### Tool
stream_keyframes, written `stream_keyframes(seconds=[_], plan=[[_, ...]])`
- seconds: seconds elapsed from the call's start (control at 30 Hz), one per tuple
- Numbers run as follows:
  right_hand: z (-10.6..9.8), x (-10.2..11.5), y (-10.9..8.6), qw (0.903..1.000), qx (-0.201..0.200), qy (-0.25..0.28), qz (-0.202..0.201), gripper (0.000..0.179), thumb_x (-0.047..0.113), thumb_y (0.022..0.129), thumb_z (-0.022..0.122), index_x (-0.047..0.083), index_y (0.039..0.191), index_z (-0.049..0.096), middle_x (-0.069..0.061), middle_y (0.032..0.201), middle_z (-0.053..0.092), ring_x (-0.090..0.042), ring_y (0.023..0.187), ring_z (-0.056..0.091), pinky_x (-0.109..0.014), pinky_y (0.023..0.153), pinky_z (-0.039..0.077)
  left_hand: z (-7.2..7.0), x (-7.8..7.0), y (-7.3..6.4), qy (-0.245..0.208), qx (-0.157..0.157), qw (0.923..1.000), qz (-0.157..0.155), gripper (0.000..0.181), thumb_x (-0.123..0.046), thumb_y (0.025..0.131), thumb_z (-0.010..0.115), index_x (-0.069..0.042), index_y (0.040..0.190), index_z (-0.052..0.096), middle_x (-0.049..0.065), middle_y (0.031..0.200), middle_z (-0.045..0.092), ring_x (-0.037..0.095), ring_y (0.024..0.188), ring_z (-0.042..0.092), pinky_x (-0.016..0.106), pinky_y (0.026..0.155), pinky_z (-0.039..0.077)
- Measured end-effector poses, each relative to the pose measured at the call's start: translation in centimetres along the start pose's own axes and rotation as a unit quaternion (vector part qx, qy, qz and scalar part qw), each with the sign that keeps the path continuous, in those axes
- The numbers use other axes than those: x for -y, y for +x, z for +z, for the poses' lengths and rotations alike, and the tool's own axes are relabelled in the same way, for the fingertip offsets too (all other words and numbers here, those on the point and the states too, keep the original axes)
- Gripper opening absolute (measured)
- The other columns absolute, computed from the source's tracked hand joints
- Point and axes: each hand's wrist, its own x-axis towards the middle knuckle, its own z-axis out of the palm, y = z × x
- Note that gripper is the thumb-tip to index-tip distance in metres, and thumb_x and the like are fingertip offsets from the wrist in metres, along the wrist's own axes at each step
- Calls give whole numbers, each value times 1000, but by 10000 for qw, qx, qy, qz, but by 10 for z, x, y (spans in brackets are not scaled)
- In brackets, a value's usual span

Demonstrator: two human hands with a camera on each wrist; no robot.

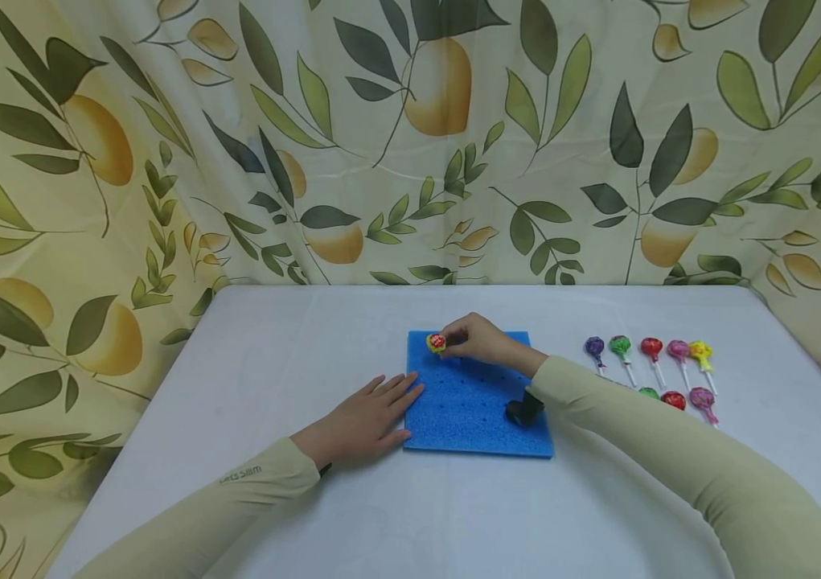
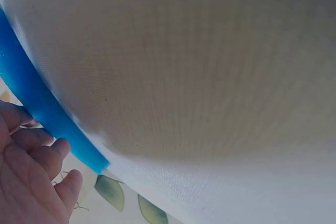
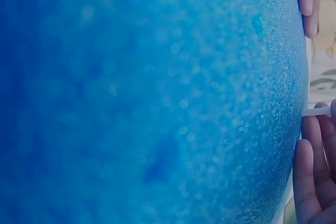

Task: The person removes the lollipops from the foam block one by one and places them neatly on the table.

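Observation:
A blue foam board (image 1: 468, 418) lies flat on the white table. Over its far left corner, my right hand (image 1: 478, 338) pinches a lollipop (image 1: 436, 343) with a red and yellow wrapper. In the right wrist view its white stick (image 3: 316, 112) meets the foam surface; whether the tip is inside cannot be told. My left hand (image 1: 370, 414) lies palm down at the board's left edge, fingers spread and nearly straight. Some of its fingertips touch the foam (image 2: 58, 124), as the left wrist view also shows.
To the right lie several wrapped lollipops in two rows, among them a purple one (image 1: 594, 347), a green one (image 1: 621, 346) and a yellow one (image 1: 700, 352). My right sleeve (image 1: 620, 410) partly hides the nearer row. A leaf-patterned curtain (image 1: 410, 185) hangs behind the table (image 1: 272, 338).

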Motion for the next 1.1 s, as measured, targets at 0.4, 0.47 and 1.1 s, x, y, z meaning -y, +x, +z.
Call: stream_keyframes(seconds=[0.4,0.47,1.1], plan=[[-3,-2,-1,9961,-68,786,386,19,4,87,64,-4,103,67,-19,99,71,-18,83,68,-29,72,57,1,1,1,44,29,10000,9,66,-48,98,35,-14,152,16,5,159,12,21,147,17,42,119,19],[-3,-1,-1,9950,-73,888,455,20,4,87,63,-5,105,67,-20,102,70,-21,87,69,-31,75,58,1,0,1,46,44,10000,3,66,-48,98,35,-14,152,16,5,159,12,22,147,17,42,119,19],[-30,9,-2,9852,-445,1444,807,27,14,91,61,-5,110,63,-24,111,67,-18,92,69,-41,85,55,4,2,1,122,-17,9999,17,67,-49,98,36,-15,152,17,5,159,14,22,146,19,42,119,20]])
